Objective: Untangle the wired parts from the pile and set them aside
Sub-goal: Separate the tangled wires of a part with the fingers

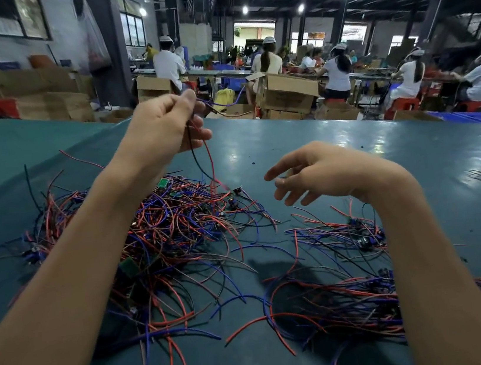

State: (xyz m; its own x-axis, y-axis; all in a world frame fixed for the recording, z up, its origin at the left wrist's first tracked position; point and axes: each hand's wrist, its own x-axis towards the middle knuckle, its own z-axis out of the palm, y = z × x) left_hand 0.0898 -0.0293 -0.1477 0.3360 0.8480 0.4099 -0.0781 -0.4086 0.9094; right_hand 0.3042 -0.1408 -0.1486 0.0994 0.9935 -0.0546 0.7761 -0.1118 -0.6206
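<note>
Left hand (163, 125) raised above pile (177, 228), pinching red and black wires (206, 156) that hang to it. Right hand (318, 171) beside pile, fingers spread, empty.

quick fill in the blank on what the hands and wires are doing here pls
1. The left hand pinches a red wire and a ____ wire above the pile.
2. The right hand holds ____.
3. The pile lies to the ____ of the right hand.
Missing words: black; nothing; left.
</note>
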